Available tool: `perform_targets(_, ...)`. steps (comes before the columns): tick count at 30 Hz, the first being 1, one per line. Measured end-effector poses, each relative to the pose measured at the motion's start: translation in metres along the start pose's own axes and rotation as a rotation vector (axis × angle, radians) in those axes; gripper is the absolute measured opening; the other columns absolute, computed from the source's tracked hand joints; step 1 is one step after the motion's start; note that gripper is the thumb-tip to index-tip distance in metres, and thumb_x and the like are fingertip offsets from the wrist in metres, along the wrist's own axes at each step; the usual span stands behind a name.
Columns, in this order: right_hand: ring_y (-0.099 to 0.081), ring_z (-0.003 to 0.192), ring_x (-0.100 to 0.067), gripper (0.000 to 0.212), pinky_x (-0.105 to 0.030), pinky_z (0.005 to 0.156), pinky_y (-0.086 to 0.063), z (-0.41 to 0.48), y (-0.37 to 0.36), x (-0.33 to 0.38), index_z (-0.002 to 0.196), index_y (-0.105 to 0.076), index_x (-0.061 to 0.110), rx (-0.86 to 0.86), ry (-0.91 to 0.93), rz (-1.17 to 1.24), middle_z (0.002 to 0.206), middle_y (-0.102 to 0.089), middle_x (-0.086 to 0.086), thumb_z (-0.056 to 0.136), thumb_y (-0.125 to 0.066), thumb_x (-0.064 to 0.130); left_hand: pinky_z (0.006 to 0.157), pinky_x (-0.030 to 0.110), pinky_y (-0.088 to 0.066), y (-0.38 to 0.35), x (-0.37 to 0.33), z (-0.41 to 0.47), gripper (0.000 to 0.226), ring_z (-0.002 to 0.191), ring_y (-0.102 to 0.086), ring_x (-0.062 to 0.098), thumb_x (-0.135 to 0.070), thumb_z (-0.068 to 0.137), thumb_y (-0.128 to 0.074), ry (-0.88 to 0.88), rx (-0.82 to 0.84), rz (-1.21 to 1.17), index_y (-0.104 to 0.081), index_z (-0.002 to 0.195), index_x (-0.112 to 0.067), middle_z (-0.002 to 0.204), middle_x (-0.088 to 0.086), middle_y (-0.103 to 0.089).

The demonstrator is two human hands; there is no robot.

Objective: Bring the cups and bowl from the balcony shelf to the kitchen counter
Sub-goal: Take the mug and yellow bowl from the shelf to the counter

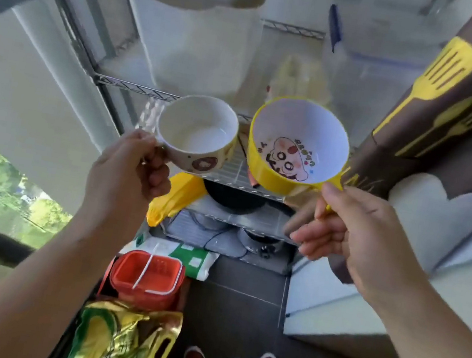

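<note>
My left hand [127,174] grips the handle of a cream cup [198,132] with brown bear prints, held tilted so its empty inside faces me. My right hand [353,231] pinches the small handle of a yellow bowl [297,145] with a white inside and a cartoon picture on its bottom. Both are held side by side in the air, just in front of a wire shelf [138,87] of the metal rack.
Large white lidded containers [196,33] stand on the rack's upper shelf. Lower shelves hold a dark pan [231,198] and a yellow item [172,199]. On the dark floor lie an orange basket [148,276] and a gold-green bag [119,343]. A brown curtain [441,124] hangs at right; a window at left.
</note>
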State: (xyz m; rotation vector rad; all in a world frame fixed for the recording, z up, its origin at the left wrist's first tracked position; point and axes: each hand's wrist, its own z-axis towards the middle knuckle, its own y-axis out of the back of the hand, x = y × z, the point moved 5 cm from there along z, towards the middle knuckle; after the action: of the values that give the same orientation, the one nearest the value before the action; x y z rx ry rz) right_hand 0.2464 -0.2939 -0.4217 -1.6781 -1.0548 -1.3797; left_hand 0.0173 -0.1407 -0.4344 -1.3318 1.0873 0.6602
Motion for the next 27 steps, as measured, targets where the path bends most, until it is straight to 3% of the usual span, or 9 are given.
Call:
perform_targets(6, -0.065, 0.041, -0.027, 0.032, -0.026, 0.039, -0.051, -0.031, 0.064, -0.071, 0.055, -0.06, 0.023, -0.03, -0.178, -0.041, 0.058, -0.072, -0.022, 0.085, -0.061, 0.036, 0.039, 0.019, -0.026, -0.012, 0.084, -0.033, 0.03, 0.041, -0.034, 0.011, -0.004, 0.082, -0.039, 0.148, -0.011, 0.055, -0.045, 0.056, -0.018, 0.051, -0.004, -0.044)
perform_targets(9, -0.065, 0.042, -0.028, 0.032, -0.027, 0.04, -0.052, -0.049, 0.092, -0.1, 0.057, -0.061, 0.022, -0.023, -0.25, -0.032, 0.059, -0.072, -0.022, 0.083, -0.055, 0.039, 0.04, 0.02, -0.024, -0.016, 0.117, -0.052, 0.032, 0.041, -0.035, 0.01, -0.006, 0.08, -0.042, 0.214, -0.035, 0.078, -0.048, 0.052, -0.021, 0.051, -0.005, -0.044)
perform_targets(13, -0.064, 0.042, -0.027, 0.033, -0.026, 0.04, -0.05, -0.074, 0.118, -0.129, 0.057, -0.06, 0.02, -0.011, -0.311, -0.006, 0.059, -0.072, -0.024, 0.086, -0.064, 0.036, 0.043, 0.023, -0.02, -0.019, 0.145, -0.07, 0.032, 0.042, -0.036, 0.01, -0.005, 0.083, -0.043, 0.254, -0.002, 0.208, -0.047, 0.054, -0.021, 0.052, -0.004, -0.041)
perform_targets(20, -0.06, 0.039, -0.026, 0.033, -0.026, 0.037, -0.049, -0.128, 0.143, -0.168, 0.056, -0.058, 0.015, -0.221, -0.41, 0.118, 0.057, -0.068, -0.029, 0.086, -0.056, 0.026, 0.042, 0.024, -0.025, -0.038, 0.188, -0.071, 0.02, 0.046, -0.038, 0.012, -0.015, 0.08, -0.051, 0.381, 0.271, 0.381, -0.051, 0.06, -0.019, 0.054, -0.003, -0.042)
perform_targets(27, -0.062, 0.045, -0.028, 0.042, -0.028, 0.045, -0.05, -0.21, 0.146, -0.2, 0.057, -0.067, 0.022, -0.585, -0.466, 0.237, 0.059, -0.071, -0.025, 0.096, -0.051, 0.019, 0.039, 0.02, -0.029, -0.085, 0.229, -0.071, 0.021, 0.048, -0.035, 0.012, -0.023, 0.076, -0.06, 0.543, 0.68, 0.5, -0.045, 0.063, -0.014, 0.055, -0.001, -0.041)
